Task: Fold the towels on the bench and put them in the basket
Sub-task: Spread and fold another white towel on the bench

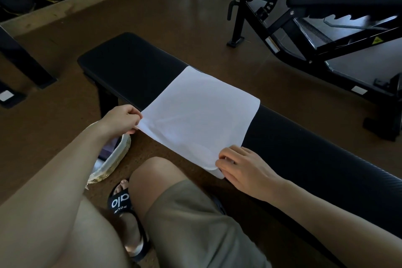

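White towel [200, 113] flat across black bench [304, 148]; left hand [120, 121], right hand [243, 167] each pinching a near corner

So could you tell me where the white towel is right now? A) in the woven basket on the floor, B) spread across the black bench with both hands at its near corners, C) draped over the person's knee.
B: the white towel lies across the black bench, left hand and right hand pinching its near corners.
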Demonstrator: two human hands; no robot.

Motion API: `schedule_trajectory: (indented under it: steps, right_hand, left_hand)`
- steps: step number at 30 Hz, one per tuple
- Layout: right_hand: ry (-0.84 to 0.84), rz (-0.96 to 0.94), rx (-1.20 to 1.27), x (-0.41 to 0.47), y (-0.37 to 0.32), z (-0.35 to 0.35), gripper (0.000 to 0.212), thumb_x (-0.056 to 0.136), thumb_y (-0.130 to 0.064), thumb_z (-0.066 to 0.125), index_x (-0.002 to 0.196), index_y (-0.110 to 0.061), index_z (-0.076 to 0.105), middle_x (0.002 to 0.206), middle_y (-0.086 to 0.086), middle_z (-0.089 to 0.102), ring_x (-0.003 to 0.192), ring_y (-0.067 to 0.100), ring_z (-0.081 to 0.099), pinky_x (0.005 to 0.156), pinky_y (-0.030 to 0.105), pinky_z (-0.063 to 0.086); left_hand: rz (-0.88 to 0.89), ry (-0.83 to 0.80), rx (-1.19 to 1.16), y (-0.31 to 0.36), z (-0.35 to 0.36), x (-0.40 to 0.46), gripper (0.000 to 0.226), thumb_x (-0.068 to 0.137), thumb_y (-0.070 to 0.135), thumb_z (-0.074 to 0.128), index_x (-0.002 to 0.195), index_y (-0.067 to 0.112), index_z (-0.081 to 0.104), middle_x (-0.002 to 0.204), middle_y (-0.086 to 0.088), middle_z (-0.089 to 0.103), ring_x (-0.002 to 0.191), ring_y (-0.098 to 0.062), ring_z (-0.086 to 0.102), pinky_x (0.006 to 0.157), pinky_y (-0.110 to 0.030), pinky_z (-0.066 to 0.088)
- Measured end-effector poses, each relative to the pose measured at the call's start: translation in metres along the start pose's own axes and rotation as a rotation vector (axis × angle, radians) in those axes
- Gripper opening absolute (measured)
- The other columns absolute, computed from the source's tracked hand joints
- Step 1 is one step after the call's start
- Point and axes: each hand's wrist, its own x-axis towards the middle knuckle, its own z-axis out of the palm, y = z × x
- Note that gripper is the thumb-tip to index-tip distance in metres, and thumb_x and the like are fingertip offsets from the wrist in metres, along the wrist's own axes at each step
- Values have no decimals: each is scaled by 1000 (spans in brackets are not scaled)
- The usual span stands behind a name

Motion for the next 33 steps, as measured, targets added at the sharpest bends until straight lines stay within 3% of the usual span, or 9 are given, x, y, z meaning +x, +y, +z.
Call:
schedule_trajectory:
  steps: [6, 12, 18, 24, 28, 33]
  right_hand:
    - [12, -44, 39, -11, 1, 5, 22, 85, -1, 75, 102, -11, 65, 101, 2, 64, 71, 16, 60, 58, 30, 54]
    - [2, -85, -50, -15, -3, 14, 15, 88, -4, 64, 97, -16, 63, 96, 1, 61, 76, 17, 56, 67, 30, 52]
    - [43, -119, -134, -14, -4, 14, 17, 88, -6, 66, 100, -15, 58, 95, 2, 58, 74, 17, 51, 66, 29, 48]
    - [101, -129, -185, -15, -6, 21, 12, 90, -3, 65, 97, -13, 64, 92, 2, 55, 71, 18, 47, 66, 29, 43]
    - [125, -139, -180, -17, -8, 23, 10, 93, -4, 59, 93, -12, 64, 88, 2, 57, 68, 16, 46, 64, 28, 42]
    - [135, -97, -170, -17, -6, 28, 14, 93, -2, 54, 89, -11, 64, 85, 4, 55, 64, 19, 45, 59, 32, 43]
  left_hand:
    - [12, -27, 20, 0, 0, -3, 27, 85, 1, 71, 108, 11, 64, 102, -10, 64, 90, -26, 67, 87, -44, 59]
    - [33, 8, 43, -3, 0, 0, 21, 88, 3, 72, 105, 12, 64, 103, -9, 63, 91, -26, 66, 84, -41, 59]
    - [78, 9, 120, -10, -1, 7, 18, 92, 1, 63, 97, 18, 63, 100, -9, 65, 85, -26, 65, 83, -46, 60]
    - [201, 36, 312, -16, 0, 10, 24, 93, 3, 56, 93, 28, 53, 95, -2, 63, 88, -22, 61, 75, -39, 51]
    - [312, 14, 487, -14, 3, 9, 17, 98, 2, 45, 99, 20, 48, 89, -8, 56, 73, -22, 52, 61, -35, 43]
    - [423, 21, 816, -2, 9, 1, 29, 92, -7, 40, 104, 19, 37, 93, -8, 48, 74, -25, 51, 57, -33, 38]
